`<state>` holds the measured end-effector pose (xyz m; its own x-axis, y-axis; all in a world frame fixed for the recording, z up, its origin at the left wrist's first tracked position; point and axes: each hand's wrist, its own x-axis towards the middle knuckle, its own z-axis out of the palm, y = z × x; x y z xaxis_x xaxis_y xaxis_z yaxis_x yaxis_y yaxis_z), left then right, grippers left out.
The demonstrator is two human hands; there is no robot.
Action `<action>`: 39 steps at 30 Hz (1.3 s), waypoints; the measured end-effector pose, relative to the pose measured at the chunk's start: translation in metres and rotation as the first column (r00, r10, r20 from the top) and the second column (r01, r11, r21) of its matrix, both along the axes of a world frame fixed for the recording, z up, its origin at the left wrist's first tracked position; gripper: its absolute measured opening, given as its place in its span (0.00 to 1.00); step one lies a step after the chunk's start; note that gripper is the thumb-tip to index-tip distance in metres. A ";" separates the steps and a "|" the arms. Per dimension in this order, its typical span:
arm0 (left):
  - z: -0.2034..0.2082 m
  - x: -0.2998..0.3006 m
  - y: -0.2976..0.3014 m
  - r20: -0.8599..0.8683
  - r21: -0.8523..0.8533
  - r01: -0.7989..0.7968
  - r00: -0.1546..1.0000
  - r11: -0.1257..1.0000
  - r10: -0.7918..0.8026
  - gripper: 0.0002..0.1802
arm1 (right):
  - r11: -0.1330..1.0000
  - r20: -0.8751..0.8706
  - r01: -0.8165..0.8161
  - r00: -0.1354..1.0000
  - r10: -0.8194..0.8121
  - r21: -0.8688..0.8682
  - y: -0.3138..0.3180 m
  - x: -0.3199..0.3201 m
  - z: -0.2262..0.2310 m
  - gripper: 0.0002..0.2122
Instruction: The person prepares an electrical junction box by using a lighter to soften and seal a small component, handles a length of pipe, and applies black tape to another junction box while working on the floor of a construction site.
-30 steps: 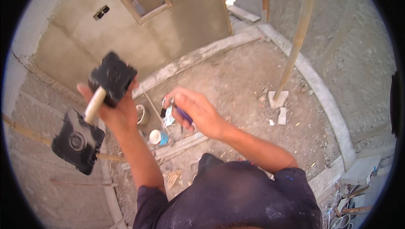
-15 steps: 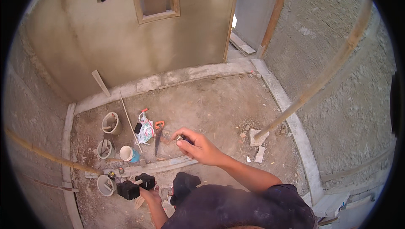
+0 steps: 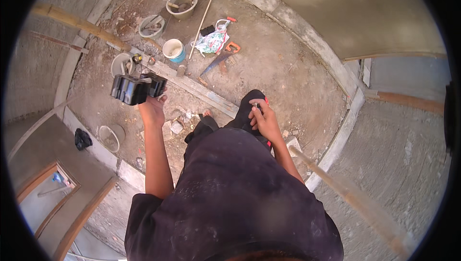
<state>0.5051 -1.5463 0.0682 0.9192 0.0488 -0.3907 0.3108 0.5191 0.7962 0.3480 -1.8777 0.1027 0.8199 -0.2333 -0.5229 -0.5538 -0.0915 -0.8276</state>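
My left hand (image 3: 152, 109) is raised at the left with fingers closed round black plastic box-shaped pieces (image 3: 128, 90). Two dark blocks show there, and their exact kind is unclear. Over my right leg (image 3: 250, 101), my right hand (image 3: 265, 119) has its fingers curled in a pinch. A small, partly metallic thing shows between those fingertips, too small to name. Beyond the hands, a handsaw (image 3: 222, 61) with an orange handle lies on the dirt beside a patterned plastic bag (image 3: 212, 43).
A blue-and-white bucket (image 3: 175, 51) and several pale buckets, one a grey bucket (image 3: 111, 137), stand at the left. A long board (image 3: 192, 84) crosses the ground ahead. Bamboo poles lean in from the left (image 3: 81, 26) and right (image 3: 355, 198). A concrete ledge (image 3: 317, 44) follows the walls.
My view has swung left and down. The right hand has come back from out in front to over my right leg. My left hand still holds the black pieces.
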 end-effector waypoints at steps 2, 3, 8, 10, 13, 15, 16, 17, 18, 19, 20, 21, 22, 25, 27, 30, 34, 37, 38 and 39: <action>-0.003 0.005 0.005 0.003 0.023 -0.119 0.993 0.993 0.118 0.24 | 0.992 -0.023 -0.110 0.994 0.109 -0.058 -0.020 0.035 -0.004 0.12; -0.009 0.001 0.005 -0.005 0.031 -0.180 0.984 0.983 0.180 0.24 | 0.978 -0.027 -0.187 0.982 0.185 -0.093 -0.030 0.056 -0.010 0.12; -0.025 -0.004 -0.049 -0.072 0.108 -0.481 0.869 0.870 0.489 0.24 | 0.705 -0.043 -0.578 0.785 0.619 -0.412 -0.098 0.164 -0.038 0.12; -0.041 -0.009 -0.086 -0.062 0.145 -0.618 0.773 0.772 0.631 0.24 | 0.577 -0.048 -0.650 0.683 0.728 -0.494 -0.135 0.213 -0.046 0.15; -0.041 -0.020 -0.165 -0.165 0.083 -0.824 0.544 0.561 0.823 0.24 | 0.408 -0.098 -0.749 0.528 0.844 -0.523 -0.185 0.290 -0.039 0.18; -0.030 -0.024 -0.221 -0.267 0.013 -0.885 0.446 0.465 0.854 0.25 | 0.408 -0.110 -0.791 0.505 0.856 -0.457 -0.210 0.333 -0.039 0.21; -0.031 -0.029 -0.245 -0.220 -0.033 -0.856 0.510 0.516 0.832 0.27 | 0.398 -0.115 -0.807 0.489 0.865 -0.437 -0.227 0.355 -0.036 0.23; -0.031 -0.035 -0.268 -0.242 -0.003 -0.881 0.461 0.474 0.854 0.26 | 0.397 -0.119 -0.831 0.474 0.873 -0.390 -0.245 0.369 -0.035 0.23; -0.021 -0.025 -0.290 -0.254 0.021 -0.895 0.427 0.446 0.868 0.25 | 0.411 -0.115 -0.842 0.474 0.873 -0.350 -0.260 0.385 -0.039 0.23; -0.012 -0.017 -0.307 -0.261 0.041 -0.905 0.400 0.424 0.879 0.23 | 0.430 -0.106 -0.848 0.481 0.870 -0.310 -0.272 0.397 -0.040 0.24; -0.012 -0.018 -0.317 -0.232 0.030 -0.911 0.395 0.412 0.889 0.23 | 0.429 -0.093 -0.858 0.470 0.878 -0.280 -0.280 0.402 -0.042 0.23; -0.013 -0.015 -0.327 -0.214 0.026 -0.911 0.397 0.412 0.892 0.24 | 0.443 -0.079 -0.857 0.477 0.876 -0.262 -0.292 0.405 -0.044 0.23; -0.013 -0.018 -0.338 -0.206 0.030 -0.916 0.385 0.399 0.899 0.24 | 0.419 0.002 -0.864 0.436 0.900 -0.280 -0.301 0.404 -0.050 0.22; -0.015 -0.030 -0.360 -0.228 0.039 -0.957 0.272 0.288 0.935 0.26 | 0.290 0.037 -0.899 0.295 0.955 -0.327 -0.302 0.388 -0.067 0.21; -0.010 -0.042 -0.373 -0.243 0.109 -0.987 0.086 0.115 0.966 0.28 | 0.142 0.011 -0.939 0.145 0.989 -0.313 -0.290 0.385 -0.075 0.22; -0.019 -0.064 -0.424 -0.201 0.199 -0.978 0.015 0.055 0.979 0.26 | -0.034 0.064 -0.894 -0.069 0.996 -0.446 -0.329 0.350 -0.094 0.19; -0.020 -0.113 -0.487 -0.315 0.245 -0.969 -0.049 0.031 0.948 0.23 | -0.250 -0.020 -0.902 -0.259 0.966 -0.353 -0.349 0.311 -0.093 0.16; -0.002 -0.102 -0.535 -0.287 0.292 -0.950 -0.195 -0.108 0.938 0.24 | -0.340 -0.026 -0.891 -0.349 0.937 -0.301 -0.354 0.326 -0.088 0.15; 0.001 -0.097 -0.541 -0.270 0.284 -0.945 -0.241 -0.162 0.932 0.23 | -0.333 -0.032 -0.901 -0.338 0.941 -0.279 -0.353 0.335 -0.086 0.14; -0.002 -0.099 -0.547 -0.269 0.260 -0.948 -0.254 -0.184 0.929 0.23 | -0.316 -0.026 -0.906 -0.322 0.946 -0.282 -0.353 0.343 -0.087 0.13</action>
